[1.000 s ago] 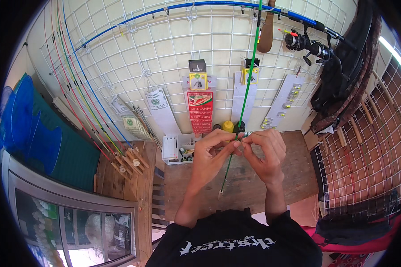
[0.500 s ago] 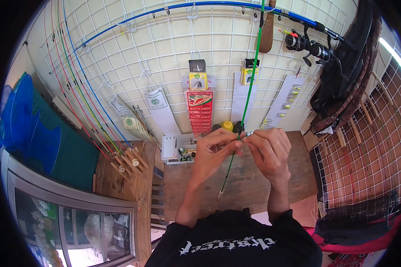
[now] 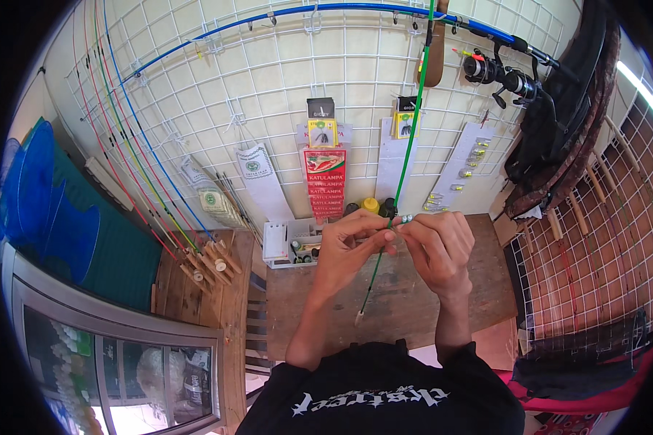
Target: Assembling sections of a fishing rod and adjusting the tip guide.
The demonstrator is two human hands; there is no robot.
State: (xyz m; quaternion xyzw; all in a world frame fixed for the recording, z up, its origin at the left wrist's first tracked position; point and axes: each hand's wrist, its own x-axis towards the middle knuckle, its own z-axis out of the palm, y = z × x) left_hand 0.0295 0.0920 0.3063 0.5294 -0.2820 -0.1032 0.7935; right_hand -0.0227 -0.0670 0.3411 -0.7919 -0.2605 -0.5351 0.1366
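A slim green fishing rod [image 3: 408,152] runs from the top of the view down between my hands to a pale tip above the wooden table [image 3: 457,304]. My left hand [image 3: 343,250] is closed in a pinch around the rod, thumb and fingers meeting on it. Close beside it, my right hand [image 3: 440,250] pinches a small whitish-teal piece [image 3: 407,218] that lies against the rod or just next to it. Its kind is too small to make out, and fingers cover part of it.
At the table's back stand a white organizer box [image 3: 277,243] and a yellow-capped container [image 3: 370,204]. Behind is a white wire grid with hanging tackle packets [image 3: 326,181], a blue rod [image 3: 268,14] and reels [image 3: 500,76]. Several thin rods [image 3: 134,145] lean at left.
The rod's upper part has shifted slightly to the right. More of the small whitish-teal piece shows at my right fingertips. Both hands stay nearly in place.
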